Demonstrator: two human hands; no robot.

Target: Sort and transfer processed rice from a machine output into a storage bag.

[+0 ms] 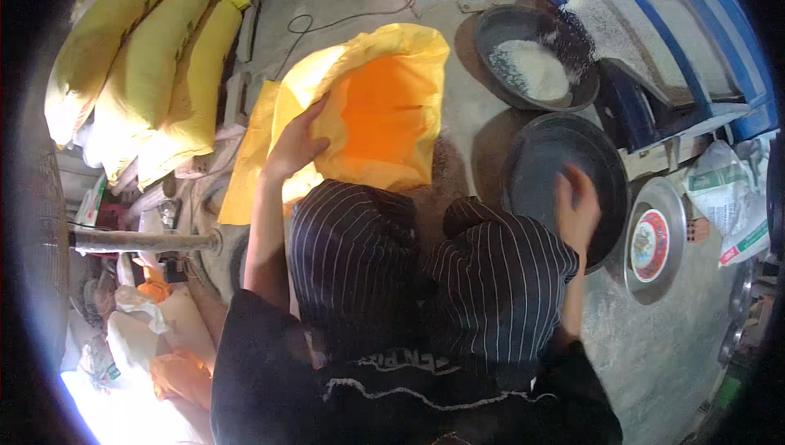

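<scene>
An orange-yellow woven sack (421, 130) stands in front of my knees, its wide mouth gaping upward. My left hand (296, 149) grips the left side of its rim, fingers and thumb spread along the edge. Inside, the sack glows orange; its bottom is hidden. On my right, my right hand (579, 206) hovers over a large black basin (531, 169). Its fingers are loosely bent and apart, slightly blurred, and hold nothing that I can see. The part of that basin behind my hand and knee is hidden.
White grain falls from a blue-framed sieve (691, 44) into another dark basin (499, 30). A metal tray (640, 277) with a patterned centre lies at right, near a plastic bag (732, 192). Full yellow sacks (151, 53) are stacked at left; a cord (360, 22) crosses the floor.
</scene>
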